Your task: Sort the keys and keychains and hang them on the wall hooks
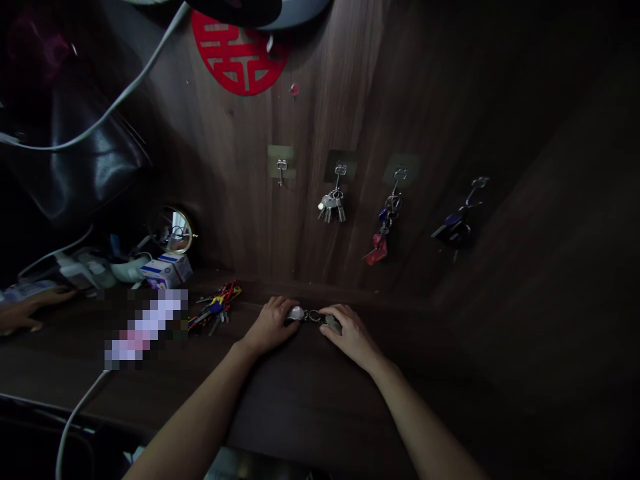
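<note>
My left hand (273,325) rests on the dark wooden shelf, its fingers closed round a round silvery key fob (297,313). A metal split ring (314,316) joins the fob to a bunch of keys (333,325). My right hand (354,335) pinches those keys, which are partly hidden under its fingers. Both hands keep the key chain low on the shelf, near the back panel. To the left of my left hand lies a loose pile of keys (219,308) with red, yellow and blue parts.
On the back panel, an adhesive hook (281,168) hangs bare, beside a silver key bunch (333,205), keys with a red tag (377,249) and a dark key set (456,230). Leftward are a small box (167,269), a round mirror (171,229) and another person's hand (30,310).
</note>
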The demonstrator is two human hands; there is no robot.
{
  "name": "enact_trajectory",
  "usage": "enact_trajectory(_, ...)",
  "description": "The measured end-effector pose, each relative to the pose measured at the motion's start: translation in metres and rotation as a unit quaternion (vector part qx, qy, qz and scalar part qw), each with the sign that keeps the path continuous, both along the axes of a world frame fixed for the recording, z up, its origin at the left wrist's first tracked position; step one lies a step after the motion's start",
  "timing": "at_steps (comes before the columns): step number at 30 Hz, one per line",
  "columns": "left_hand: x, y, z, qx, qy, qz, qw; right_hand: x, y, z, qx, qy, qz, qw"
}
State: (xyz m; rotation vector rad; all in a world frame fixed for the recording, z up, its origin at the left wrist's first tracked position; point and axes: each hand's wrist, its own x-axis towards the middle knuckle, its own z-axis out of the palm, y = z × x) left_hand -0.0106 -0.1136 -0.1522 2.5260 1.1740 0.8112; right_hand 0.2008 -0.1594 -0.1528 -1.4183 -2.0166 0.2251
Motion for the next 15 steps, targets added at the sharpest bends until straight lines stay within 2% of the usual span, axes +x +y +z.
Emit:
enact_trajectory(4,0.001,-0.001,0.004,-0.026,-0.032,-0.004,0.999,0.0,0.001,0.0,-0.007,-0.003,-0.003,1.0)
enact_trajectory(8,0.005,-0.004,0.006,-0.091,-0.104,0.001,0.99,0.0,0.002,0.0,-0.007,-0.007,-0.01,1.0)
enact_trajectory(11,0.011,-0.004,0.003,-0.141,-0.201,-0.003,0.969,0.0,0.002,0.001,-0.006,-0.006,-0.009,1.0)
enact_trajectory(15,0.018,-0.002,0.0,-0.171,-0.313,-0.014,0.934,-0.001,0.0,0.004,-0.014,-0.002,0.001,1.0)
